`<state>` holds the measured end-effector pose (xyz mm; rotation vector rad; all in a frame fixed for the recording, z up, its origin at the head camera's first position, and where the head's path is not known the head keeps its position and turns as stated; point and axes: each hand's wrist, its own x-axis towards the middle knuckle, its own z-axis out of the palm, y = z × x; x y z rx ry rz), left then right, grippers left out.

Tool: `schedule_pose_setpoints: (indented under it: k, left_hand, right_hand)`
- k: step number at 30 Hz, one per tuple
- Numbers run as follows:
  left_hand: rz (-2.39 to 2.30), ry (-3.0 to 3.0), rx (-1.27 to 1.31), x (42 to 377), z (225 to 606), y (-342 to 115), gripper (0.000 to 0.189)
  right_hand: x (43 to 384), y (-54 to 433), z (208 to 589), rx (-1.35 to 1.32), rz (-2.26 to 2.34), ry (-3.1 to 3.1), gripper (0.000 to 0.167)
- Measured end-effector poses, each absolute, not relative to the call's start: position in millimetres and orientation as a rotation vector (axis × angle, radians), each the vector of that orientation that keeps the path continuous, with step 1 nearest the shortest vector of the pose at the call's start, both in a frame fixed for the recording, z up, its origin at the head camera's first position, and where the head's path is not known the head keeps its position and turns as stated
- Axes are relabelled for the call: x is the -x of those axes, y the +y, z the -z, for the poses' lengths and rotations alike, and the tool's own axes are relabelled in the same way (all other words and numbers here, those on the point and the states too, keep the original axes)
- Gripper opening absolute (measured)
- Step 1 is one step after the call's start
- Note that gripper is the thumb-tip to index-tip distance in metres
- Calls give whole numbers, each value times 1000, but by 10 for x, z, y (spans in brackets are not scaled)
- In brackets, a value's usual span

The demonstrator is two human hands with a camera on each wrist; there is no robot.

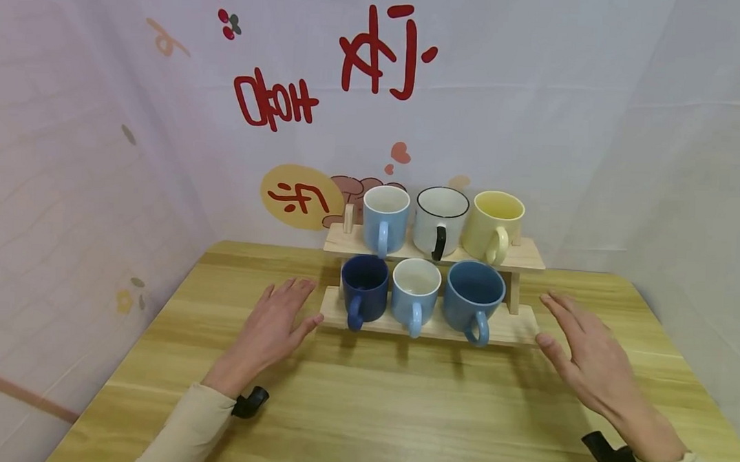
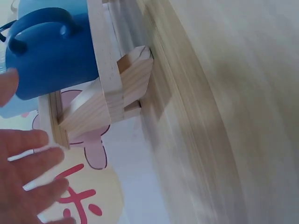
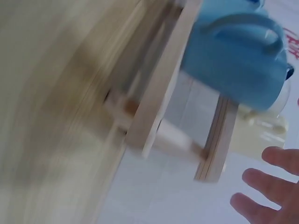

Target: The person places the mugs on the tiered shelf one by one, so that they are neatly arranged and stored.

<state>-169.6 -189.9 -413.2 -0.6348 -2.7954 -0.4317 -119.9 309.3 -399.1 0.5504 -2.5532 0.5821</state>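
Observation:
A two-tier wooden rack (image 1: 521, 325) holds mugs with their handles toward me. On the lower tier are a dark navy mug (image 1: 372, 296), a light blue mug (image 1: 407, 305) with a white inside, and a medium blue mug (image 1: 466, 311). Above them sit a light blue mug (image 1: 395, 222), a white mug (image 1: 429, 227) with black rim and handle, and a pale yellow mug (image 1: 480, 232). My left hand (image 1: 274, 325) hovers at the rack's left end, fingers extended, holding nothing. Off the right end, my right hand (image 1: 596, 361) is likewise spread and free of any object.
The rack stands toward the back of a wood-grain table (image 1: 399, 411). Behind it hangs a white cloth backdrop (image 1: 537, 93) with red lettering and printed pictures. A black curved piece (image 1: 611, 454) sticks out by the right wrist, and a similar black piece (image 1: 251, 401) by the left.

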Motion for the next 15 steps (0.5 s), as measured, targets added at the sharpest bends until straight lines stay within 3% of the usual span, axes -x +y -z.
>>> schedule_pose_setpoints:
  k: [6, 15]
  left_hand:
    - [342, -2869, 528, 1608, 4161, -2004, 90]
    - [344, -2949, 513, 1581, 4219, -2109, 98]
  right_hand:
    - [1280, 3292, 4054, -517, -336, -2648, 75]
    - [1351, 3423, 4205, -443, -263, -2833, 91]
